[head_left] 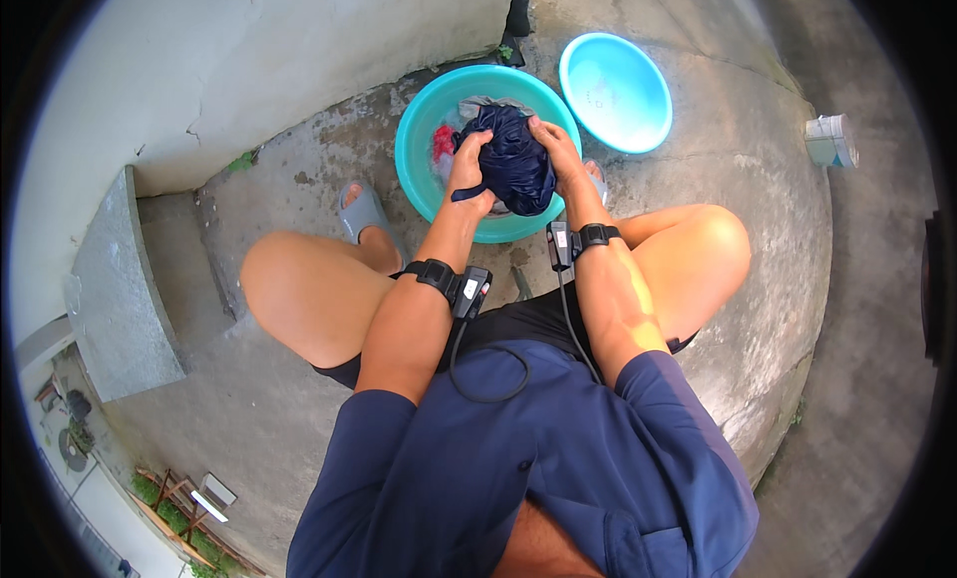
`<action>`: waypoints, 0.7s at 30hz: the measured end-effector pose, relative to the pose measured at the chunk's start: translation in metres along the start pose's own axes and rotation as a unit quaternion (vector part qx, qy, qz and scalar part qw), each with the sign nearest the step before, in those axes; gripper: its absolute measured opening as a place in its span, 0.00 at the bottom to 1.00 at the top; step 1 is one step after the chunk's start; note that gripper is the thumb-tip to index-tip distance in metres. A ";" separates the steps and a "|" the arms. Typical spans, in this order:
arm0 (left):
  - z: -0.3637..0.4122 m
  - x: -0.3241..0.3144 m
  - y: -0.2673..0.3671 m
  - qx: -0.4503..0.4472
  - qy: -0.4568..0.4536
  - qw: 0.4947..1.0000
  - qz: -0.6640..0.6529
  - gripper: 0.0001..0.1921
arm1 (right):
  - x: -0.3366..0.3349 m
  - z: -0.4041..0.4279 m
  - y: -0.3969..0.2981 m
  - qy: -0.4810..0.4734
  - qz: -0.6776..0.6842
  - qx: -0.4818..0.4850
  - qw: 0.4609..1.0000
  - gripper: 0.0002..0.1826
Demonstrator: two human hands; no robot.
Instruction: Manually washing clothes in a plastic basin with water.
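Between my two hands is a bunched, wet-looking dark navy cloth garment (516,159), held over a turquoise plastic basin (416,185). My left hand (469,165) grips its left side, with a dark strip of cloth lying across the wrist. On the garment's right side my right hand (557,148) is closed, fingers near its upper edge. Inside the basin, a red cloth (442,142) lies at the left in whitish, sudsy water, and a grey cloth (478,104) shows behind the garment. The garment hides much of the basin's inside.
A light blue plastic basin (617,92) stands on the concrete at the basin's upper right. Farther right is a white bucket (831,141). A wall (299,55) rises at the upper left, and a stone slab (123,294) leans near it. My slippered feet flank the turquoise basin.
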State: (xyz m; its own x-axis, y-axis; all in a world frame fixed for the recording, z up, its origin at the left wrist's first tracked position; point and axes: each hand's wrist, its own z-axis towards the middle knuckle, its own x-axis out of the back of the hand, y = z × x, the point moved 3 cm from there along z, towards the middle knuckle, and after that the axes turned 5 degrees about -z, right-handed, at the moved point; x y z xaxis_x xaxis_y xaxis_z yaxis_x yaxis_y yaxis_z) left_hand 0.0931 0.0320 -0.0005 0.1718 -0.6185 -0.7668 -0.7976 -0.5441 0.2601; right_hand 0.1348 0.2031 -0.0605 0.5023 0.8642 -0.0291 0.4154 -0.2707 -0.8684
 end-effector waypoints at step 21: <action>0.024 0.118 0.037 -0.047 0.093 0.994 -0.032 0.19 | -0.144 -0.117 -0.057 0.070 -0.328 0.269 0.903 0.21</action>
State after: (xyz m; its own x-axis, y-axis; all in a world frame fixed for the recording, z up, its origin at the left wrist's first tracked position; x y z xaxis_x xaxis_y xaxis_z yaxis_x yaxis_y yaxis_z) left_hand 0.0705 -0.0477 -0.0957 0.3320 -0.6702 -0.6638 -0.7260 -0.6308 0.2738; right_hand 0.1272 0.0447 0.0510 0.3884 0.6919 0.6086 0.2481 0.5575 -0.7922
